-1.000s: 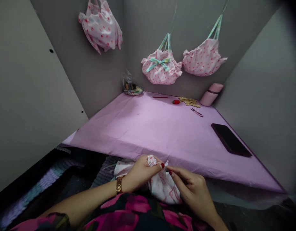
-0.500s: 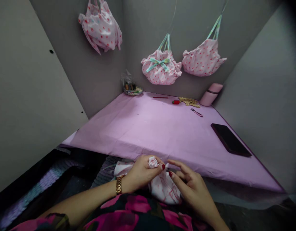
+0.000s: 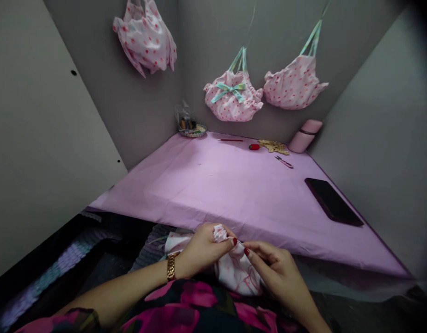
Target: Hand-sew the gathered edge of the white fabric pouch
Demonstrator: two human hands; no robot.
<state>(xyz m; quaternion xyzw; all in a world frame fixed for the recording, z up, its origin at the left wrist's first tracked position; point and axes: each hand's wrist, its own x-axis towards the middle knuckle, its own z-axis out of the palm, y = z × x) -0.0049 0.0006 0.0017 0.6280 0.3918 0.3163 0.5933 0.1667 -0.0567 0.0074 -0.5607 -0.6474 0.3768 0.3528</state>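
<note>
While near the table edge (image 3: 144, 212), hands (image 3: 207, 247) (image 3: 279, 270) at fabric (image 3: 236, 276), tabletop (image 3: 213, 182) beyond.

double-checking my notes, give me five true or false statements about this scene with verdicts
The left hand grips gathered fabric. True.
The gold band circles the right wrist. False: the gold band is on the left one.
The right hand lies flat on the table. False: it pinches beside the gathered fabric.
A teal bow decorates the middle hanging piece. True.
The dark device is nearer the hands than the pink bottle. True.
</note>
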